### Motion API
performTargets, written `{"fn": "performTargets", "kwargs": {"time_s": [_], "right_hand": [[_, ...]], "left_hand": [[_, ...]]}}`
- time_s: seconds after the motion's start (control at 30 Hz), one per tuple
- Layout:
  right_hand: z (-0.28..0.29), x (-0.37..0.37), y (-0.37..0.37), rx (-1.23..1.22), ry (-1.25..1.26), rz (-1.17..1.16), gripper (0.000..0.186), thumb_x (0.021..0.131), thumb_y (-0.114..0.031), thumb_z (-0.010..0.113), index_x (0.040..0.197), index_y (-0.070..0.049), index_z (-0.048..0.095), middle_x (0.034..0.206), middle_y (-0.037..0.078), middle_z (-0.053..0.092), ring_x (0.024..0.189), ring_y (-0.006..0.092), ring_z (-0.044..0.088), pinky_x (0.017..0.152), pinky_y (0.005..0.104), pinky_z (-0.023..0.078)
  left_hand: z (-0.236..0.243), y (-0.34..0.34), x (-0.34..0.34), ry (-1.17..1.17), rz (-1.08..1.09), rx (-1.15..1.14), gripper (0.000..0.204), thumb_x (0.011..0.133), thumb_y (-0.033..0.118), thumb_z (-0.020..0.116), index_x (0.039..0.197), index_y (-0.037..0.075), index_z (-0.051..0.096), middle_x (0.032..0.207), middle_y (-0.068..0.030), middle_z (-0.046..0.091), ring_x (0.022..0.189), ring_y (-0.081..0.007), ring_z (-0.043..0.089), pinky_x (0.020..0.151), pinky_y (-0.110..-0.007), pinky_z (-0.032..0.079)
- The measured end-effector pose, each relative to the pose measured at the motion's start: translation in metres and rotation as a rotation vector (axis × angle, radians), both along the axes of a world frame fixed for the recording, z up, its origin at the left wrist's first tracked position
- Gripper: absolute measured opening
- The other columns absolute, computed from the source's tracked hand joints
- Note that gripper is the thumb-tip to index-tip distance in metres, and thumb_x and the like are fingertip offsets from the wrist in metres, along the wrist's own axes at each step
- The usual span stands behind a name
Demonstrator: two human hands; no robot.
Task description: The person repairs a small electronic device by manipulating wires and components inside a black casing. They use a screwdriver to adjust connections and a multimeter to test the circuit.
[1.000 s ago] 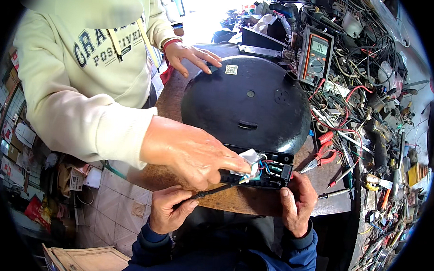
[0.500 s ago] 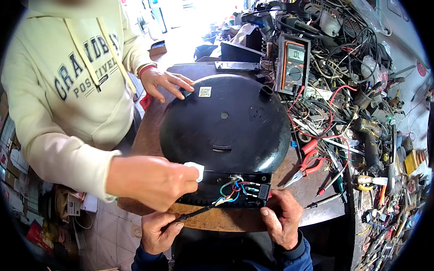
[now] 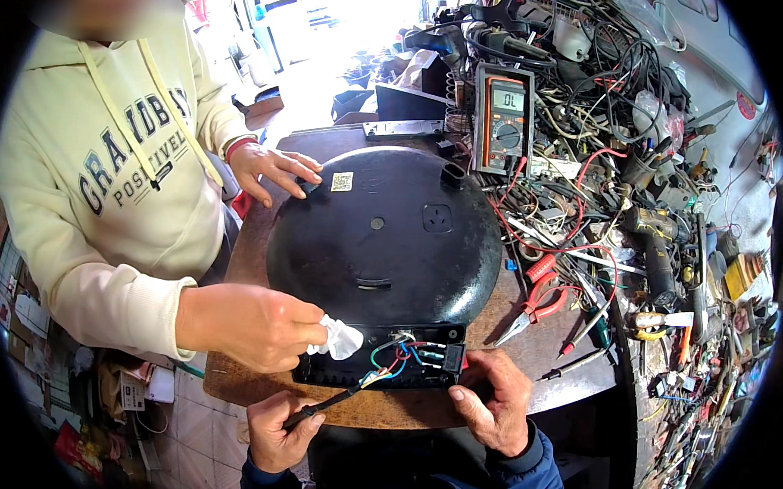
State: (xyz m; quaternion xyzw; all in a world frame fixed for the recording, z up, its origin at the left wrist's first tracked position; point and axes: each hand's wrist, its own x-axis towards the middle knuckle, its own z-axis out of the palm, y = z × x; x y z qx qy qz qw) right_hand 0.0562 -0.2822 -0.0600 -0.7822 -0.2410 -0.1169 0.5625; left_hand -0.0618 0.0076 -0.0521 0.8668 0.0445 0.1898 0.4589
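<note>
My left hand (image 3: 283,432) pinches a black power cable (image 3: 324,403) between thumb and fingers. Its split end fans into blue, green, red and white wires (image 3: 393,365) that run into an open black wiring housing (image 3: 335,377). At the housing's right end, my right hand (image 3: 500,403) is closed around a black switch (image 3: 454,359) with a bit of red on its outer side; the fingertips are partly hidden. The housing adjoins a large round black appliance base (image 3: 383,244), lying underside up on the table. A co-worker's hand (image 3: 251,327) holds a crumpled white tissue (image 3: 342,339) over the housing's left part.
The co-worker's other hand (image 3: 278,170) rests on the base's far-left rim. Right of the base lie red-handled pliers (image 3: 540,300), test probes (image 3: 589,329) and a multimeter (image 3: 504,119). Tangled cables and tools (image 3: 621,89) crowd the right side of the wooden table (image 3: 241,351).
The co-worker's tissue has moved slightly right and down and shows more. The view has shifted, so the base sits further left. Both my hands keep their holds.
</note>
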Motion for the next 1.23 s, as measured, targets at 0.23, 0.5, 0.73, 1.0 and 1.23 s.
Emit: {"fn": "performTargets", "kwargs": {"time_s": [0.23,0.5,0.73,1.0,1.23], "right_hand": [[-0.001,-0.005,0.001,0.030,0.032,-0.017,0.046,0.084,-0.023,0.086,0.118,0.004,0.069,0.087,0.013,0.066,0.074,0.0246,0.065,0.068,0.0341,0.052],[-0.006,-0.005,0.002,0.045,0.057,-0.027,0.043,0.088,-0.022,0.083,0.116,0.006,0.067,0.086,0.013,0.066,0.074,0.0232,0.066,0.069,0.0329,0.052],[-0.008,-0.006,0.004,0.072,0.017,-0.041,0.041,0.089,-0.022,0.082,0.116,0.006,0.068,0.086,0.012,0.066,0.074,0.0204,0.065,0.069,0.0316,0.051],[-0.008,-0.008,0.007,0.064,0.068,-0.052,0.041,0.089,-0.019,0.081,0.118,0.006,0.067,0.088,0.012,0.067,0.074,0.0200,0.067,0.070,0.0311,0.053],[0.001,-0.009,0.003,0.058,0.019,-0.042,0.040,0.092,-0.022,0.077,0.120,0.005,0.067,0.091,0.013,0.067,0.077,0.0219,0.067,0.072,0.0318,0.053]], "left_hand": [[0.014,-0.002,-0.001,0.011,-0.016,0.039,0.016,0.086,0.010,0.082,0.093,-0.003,0.076,0.068,-0.0088,0.059,0.058,-0.0177,0.058,0.055,-0.030,0.043],[0.007,-0.004,-0.002,-0.033,-0.014,0.036,0.012,0.088,0.007,0.080,0.091,-0.003,0.074,0.070,-0.0090,0.061,0.060,-0.0172,0.060,0.056,-0.031,0.044],[0.002,-0.003,-0.006,-0.056,-0.011,0.020,0.012,0.088,0.006,0.080,0.091,-0.003,0.073,0.072,-0.0089,0.062,0.062,-0.0180,0.061,0.058,-0.031,0.046],[0.000,-0.007,0.000,-0.208,-0.019,-0.072,0.017,0.092,0.008,0.079,0.104,-0.003,0.075,0.098,-0.0130,0.077,0.092,-0.0242,0.074,0.083,-0.033,0.056],[-0.020,0.003,-0.012,-0.101,-0.035,-0.026,0.027,0.096,0.013,0.078,0.120,0.002,0.074,0.110,-0.0098,0.077,0.096,-0.0252,0.072,0.090,-0.037,0.056]]}}
